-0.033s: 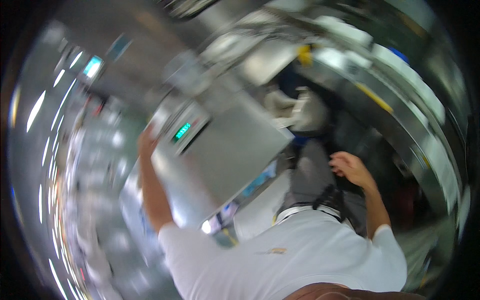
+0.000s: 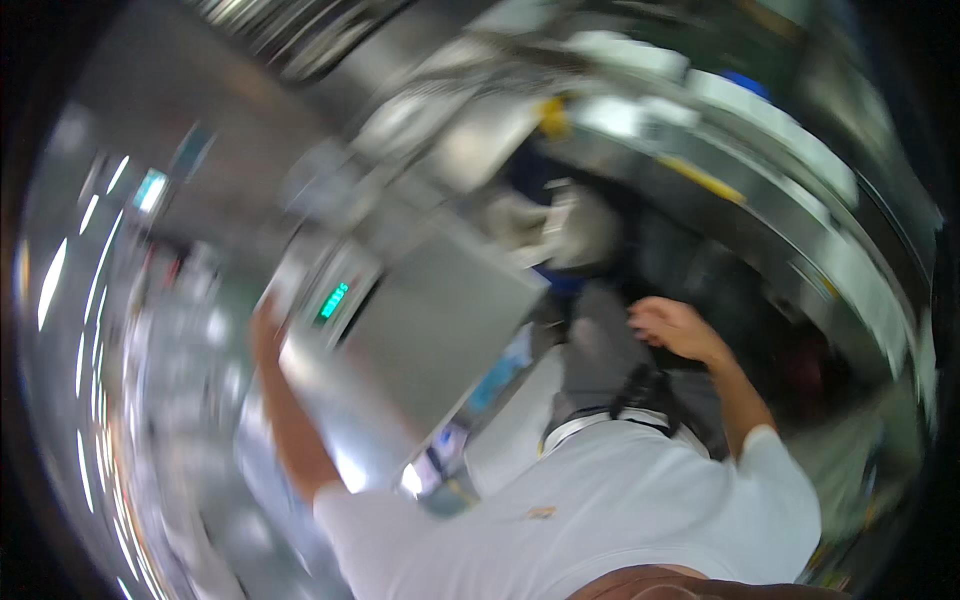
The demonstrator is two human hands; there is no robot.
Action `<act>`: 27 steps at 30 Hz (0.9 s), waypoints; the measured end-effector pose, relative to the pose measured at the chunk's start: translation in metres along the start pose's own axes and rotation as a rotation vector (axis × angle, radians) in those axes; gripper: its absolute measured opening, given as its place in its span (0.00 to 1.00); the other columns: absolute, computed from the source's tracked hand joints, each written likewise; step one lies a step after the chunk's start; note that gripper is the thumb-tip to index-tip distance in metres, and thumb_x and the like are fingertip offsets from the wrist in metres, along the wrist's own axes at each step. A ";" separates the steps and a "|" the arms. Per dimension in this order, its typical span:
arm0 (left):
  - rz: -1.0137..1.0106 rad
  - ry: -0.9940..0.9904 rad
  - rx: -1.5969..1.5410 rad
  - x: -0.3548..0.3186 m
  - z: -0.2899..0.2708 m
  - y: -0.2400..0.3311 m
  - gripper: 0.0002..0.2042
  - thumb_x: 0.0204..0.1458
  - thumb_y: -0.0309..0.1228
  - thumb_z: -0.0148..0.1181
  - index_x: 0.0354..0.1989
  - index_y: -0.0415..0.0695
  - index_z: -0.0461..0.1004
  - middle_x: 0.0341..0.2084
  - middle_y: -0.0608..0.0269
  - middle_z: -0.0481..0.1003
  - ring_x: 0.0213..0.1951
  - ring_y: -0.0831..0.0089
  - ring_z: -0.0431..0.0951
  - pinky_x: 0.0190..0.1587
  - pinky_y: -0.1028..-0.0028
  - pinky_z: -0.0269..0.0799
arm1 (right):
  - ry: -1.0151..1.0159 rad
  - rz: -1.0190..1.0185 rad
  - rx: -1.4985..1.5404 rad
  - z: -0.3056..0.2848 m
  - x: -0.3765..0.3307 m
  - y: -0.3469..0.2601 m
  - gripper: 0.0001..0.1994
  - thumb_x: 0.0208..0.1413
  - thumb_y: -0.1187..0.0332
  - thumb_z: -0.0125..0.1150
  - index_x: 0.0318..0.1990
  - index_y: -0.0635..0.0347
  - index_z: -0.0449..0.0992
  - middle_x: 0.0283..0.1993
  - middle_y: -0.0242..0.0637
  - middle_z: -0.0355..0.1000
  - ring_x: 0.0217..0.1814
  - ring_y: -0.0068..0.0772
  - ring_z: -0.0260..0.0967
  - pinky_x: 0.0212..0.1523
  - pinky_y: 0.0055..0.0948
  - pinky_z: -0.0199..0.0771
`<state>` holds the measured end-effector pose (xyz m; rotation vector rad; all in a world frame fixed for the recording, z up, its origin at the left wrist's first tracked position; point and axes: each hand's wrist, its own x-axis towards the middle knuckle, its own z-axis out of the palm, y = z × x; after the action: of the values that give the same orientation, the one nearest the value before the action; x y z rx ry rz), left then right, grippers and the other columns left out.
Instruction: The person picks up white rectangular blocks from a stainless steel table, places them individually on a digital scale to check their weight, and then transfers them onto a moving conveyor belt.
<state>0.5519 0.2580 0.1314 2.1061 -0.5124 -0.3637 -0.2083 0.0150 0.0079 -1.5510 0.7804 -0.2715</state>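
My left hand reaches out at the left, beside a digital display panel with lit green digits. Motion smears its fingers, so whether it touches the panel or holds anything is unclear. A flat grey metal plate adjoins the panel; together they look like a weighing scale. My right hand hangs in front of my dark grey trousers, its fingers loosely curled and nothing visible in it. Just beyond my legs is a blurred pale beige object whose kind I cannot make out.
A metal counter edge curves along the right, with white containers and a yellow strip on it. A blurred clear container stands beyond the display. Small packets lie near my waist at the plate's edge.
The whole scene has shifted left in the view, with the display, plate and counter moving together. Both hands keep nearly the same pose; no grasp or release shows.
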 end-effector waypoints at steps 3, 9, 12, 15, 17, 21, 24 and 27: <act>0.402 0.202 0.275 -0.031 0.033 0.078 0.30 0.53 0.52 0.71 0.50 0.36 0.75 0.37 0.54 0.76 0.38 0.64 0.77 0.44 0.62 0.78 | 0.013 0.049 0.076 -0.012 -0.009 0.005 0.18 0.71 0.55 0.58 0.54 0.62 0.77 0.44 0.36 0.79 0.43 0.26 0.78 0.43 0.28 0.80; 0.740 0.042 0.451 -0.191 0.156 0.219 0.19 0.56 0.37 0.74 0.42 0.32 0.77 0.34 0.53 0.81 0.37 0.66 0.78 0.41 0.63 0.76 | 0.330 -0.100 0.118 -0.032 -0.011 -0.015 0.28 0.69 0.47 0.59 0.59 0.67 0.73 0.45 0.40 0.79 0.44 0.28 0.77 0.45 0.29 0.79; 0.642 -0.618 -0.120 -0.266 0.266 0.258 0.14 0.55 0.27 0.72 0.41 0.39 0.72 0.34 0.67 0.74 0.36 0.79 0.72 0.40 0.79 0.69 | 0.506 -0.391 0.227 -0.036 -0.001 -0.032 0.35 0.68 0.43 0.60 0.66 0.68 0.67 0.52 0.44 0.78 0.53 0.30 0.76 0.53 0.29 0.78; 0.698 -1.170 0.004 -0.328 0.350 0.294 0.15 0.51 0.20 0.74 0.38 0.42 0.70 0.30 0.73 0.70 0.33 0.85 0.68 0.35 0.81 0.65 | 0.262 -0.516 0.569 -0.041 -0.021 -0.049 0.43 0.62 0.41 0.66 0.68 0.72 0.63 0.57 0.45 0.76 0.59 0.31 0.74 0.59 0.30 0.77; 0.715 -1.415 -0.058 -0.369 0.401 0.317 0.16 0.51 0.22 0.76 0.37 0.41 0.70 0.29 0.70 0.74 0.32 0.84 0.72 0.34 0.80 0.68 | 0.283 -0.512 0.374 -0.051 -0.055 -0.056 0.36 0.64 0.47 0.67 0.66 0.69 0.67 0.58 0.42 0.77 0.58 0.28 0.74 0.58 0.29 0.76; 0.881 -1.494 0.027 -0.433 0.467 0.351 0.15 0.52 0.24 0.76 0.37 0.38 0.70 0.27 0.66 0.76 0.30 0.83 0.73 0.33 0.78 0.70 | 0.523 -0.295 0.102 -0.077 -0.126 -0.062 0.24 0.63 0.56 0.69 0.58 0.65 0.77 0.48 0.39 0.81 0.48 0.26 0.77 0.48 0.29 0.78; 1.044 -1.495 0.024 -0.468 0.514 0.362 0.16 0.52 0.26 0.76 0.38 0.38 0.71 0.27 0.64 0.75 0.30 0.81 0.73 0.32 0.77 0.69 | 0.727 -0.238 0.207 -0.093 -0.166 -0.054 0.18 0.62 0.59 0.69 0.53 0.62 0.80 0.39 0.34 0.81 0.39 0.20 0.76 0.38 0.26 0.76; 0.820 -1.650 -0.214 -0.492 0.563 0.362 0.18 0.57 0.31 0.73 0.49 0.36 0.72 0.36 0.60 0.80 0.38 0.75 0.80 0.38 0.76 0.75 | 0.835 -0.217 0.228 -0.128 -0.199 -0.041 0.16 0.63 0.59 0.69 0.51 0.61 0.81 0.38 0.31 0.79 0.35 0.17 0.75 0.34 0.23 0.76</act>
<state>-0.2042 -0.0847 0.1595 0.7918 -1.9990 -1.5046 -0.4190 0.0356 0.1216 -1.2825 1.1648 -1.1763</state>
